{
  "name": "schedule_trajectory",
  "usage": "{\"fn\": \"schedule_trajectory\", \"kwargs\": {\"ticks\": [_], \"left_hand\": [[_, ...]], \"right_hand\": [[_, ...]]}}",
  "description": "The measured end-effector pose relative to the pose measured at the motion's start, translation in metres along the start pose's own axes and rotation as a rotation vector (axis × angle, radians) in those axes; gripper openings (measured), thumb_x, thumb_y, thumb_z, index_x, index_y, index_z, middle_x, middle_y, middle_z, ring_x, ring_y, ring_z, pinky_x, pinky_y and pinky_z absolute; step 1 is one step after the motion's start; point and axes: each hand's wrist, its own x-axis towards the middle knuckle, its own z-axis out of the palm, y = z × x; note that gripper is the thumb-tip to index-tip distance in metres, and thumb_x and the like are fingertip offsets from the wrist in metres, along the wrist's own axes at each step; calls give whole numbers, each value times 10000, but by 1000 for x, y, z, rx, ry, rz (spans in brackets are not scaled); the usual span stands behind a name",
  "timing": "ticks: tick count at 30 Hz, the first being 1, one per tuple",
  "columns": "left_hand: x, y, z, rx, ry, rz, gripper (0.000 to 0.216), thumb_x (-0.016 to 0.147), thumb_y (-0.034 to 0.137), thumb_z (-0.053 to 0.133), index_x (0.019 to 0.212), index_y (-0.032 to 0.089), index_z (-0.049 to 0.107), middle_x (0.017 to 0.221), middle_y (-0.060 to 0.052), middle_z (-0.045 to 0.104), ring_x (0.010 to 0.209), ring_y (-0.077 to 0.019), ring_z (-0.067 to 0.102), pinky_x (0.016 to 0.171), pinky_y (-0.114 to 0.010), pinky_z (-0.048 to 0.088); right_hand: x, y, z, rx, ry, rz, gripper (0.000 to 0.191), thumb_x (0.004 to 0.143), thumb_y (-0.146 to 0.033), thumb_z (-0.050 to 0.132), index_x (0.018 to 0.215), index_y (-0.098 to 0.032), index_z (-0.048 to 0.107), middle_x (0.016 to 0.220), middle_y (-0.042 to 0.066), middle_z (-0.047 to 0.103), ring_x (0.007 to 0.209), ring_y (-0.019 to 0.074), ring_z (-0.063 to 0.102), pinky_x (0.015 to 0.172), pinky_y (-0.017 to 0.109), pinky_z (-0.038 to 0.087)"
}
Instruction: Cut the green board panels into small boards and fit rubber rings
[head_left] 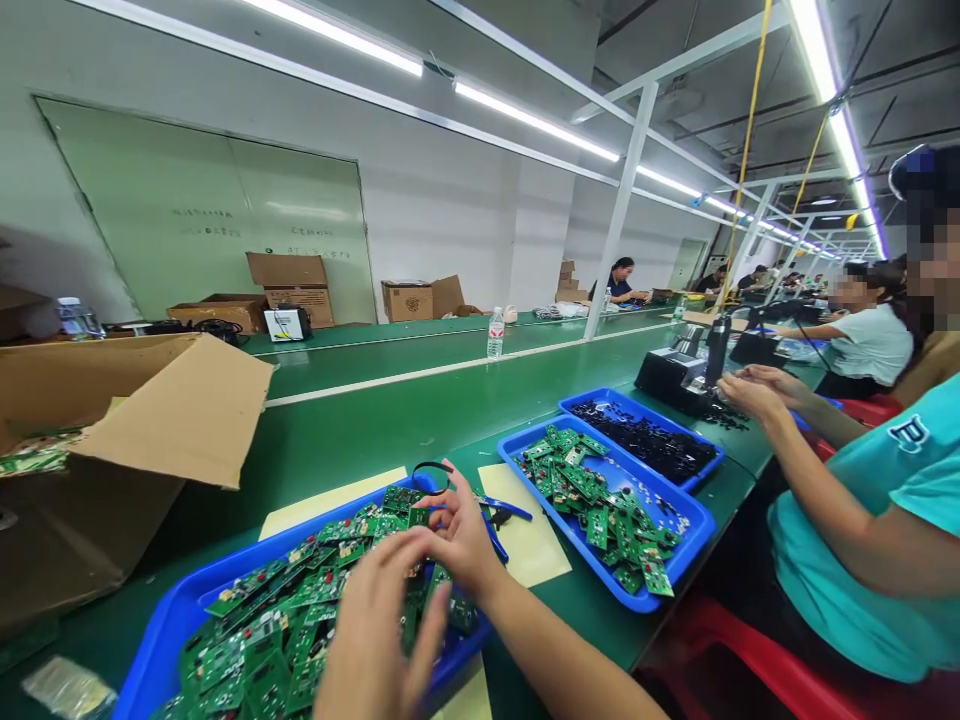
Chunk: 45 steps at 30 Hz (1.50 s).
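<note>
My left hand [386, 610] is blurred in front of a blue tray [176, 605] heaped with green circuit boards [262, 640]. Its fingers and thumb are apart, with nothing visible between them. Just beyond, my right hand [461, 535] hovers over the tray's right end, index finger raised and the other fingers loosely bent. I see no object clearly gripped in it. A thin black loop [429, 466] shows by the raised fingertip; whether they touch, I cannot tell. Blue-handled pliers [514, 510], partly hidden, lie right of this hand on yellow paper [536, 560].
A second blue tray [517, 470] of circuit boards stands to the right, beside another tray with small black parts [645, 440]. An open cardboard box [172, 410] is at left. A co-worker in a turquoise shirt [847, 540] sits at right by a black device [671, 378]. A bottle [496, 335] stands farther back.
</note>
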Motion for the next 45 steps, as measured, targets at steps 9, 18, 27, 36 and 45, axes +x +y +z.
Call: {"fn": "schedule_trajectory", "kwargs": {"ticks": [9, 18, 27, 36, 45], "left_hand": [[18, -4, -25, 4, 235, -360, 359, 668, 482, 630, 866, 183, 627, 818, -67, 654, 637, -210, 613, 603, -338, 516], [5, 10, -28, -336, 220, -596, 312, 669, 432, 633, 809, 154, 624, 676, -5, 568, 567, -126, 489, 468, -217, 414], [-1, 11, -31, -110, 259, -459, 229, 745, 314, 566, 880, 184, 698, 762, -41, 633, 718, -178, 562, 681, -303, 465], [-5, 10, -33, -456, 161, -521, 442, 686, 343, 675, 1094, 191, 598, 1010, -82, 622, 853, -204, 606, 694, -315, 503], [13, 32, -52, -586, -210, -647, 352, 767, 489, 579, 879, 165, 659, 692, -7, 611, 587, -123, 539, 595, -254, 434]], "right_hand": [[-22, 3, 14, -39, -106, 5, 791, 611, -192, 722, 1286, -271, 320, 948, 21, 563, 652, 98, 535, 604, 251, 460], [-32, -7, 6, 16, -96, -9, 650, 757, -222, 625, 1303, -274, 276, 917, 11, 626, 635, 79, 569, 679, 250, 499], [-40, -9, 9, -15, -194, 147, 621, 772, -311, 600, 1307, -263, 287, 814, -8, 623, 562, 107, 577, 533, 267, 524], [-38, -14, 4, -85, -128, 89, 632, 766, -301, 636, 1299, -281, 297, 775, -29, 602, 498, 96, 552, 474, 257, 498], [-42, -22, 1, -72, -364, -22, 642, 797, -312, 617, 1341, -290, 277, 792, 3, 644, 568, 128, 554, 497, 272, 485]]}}
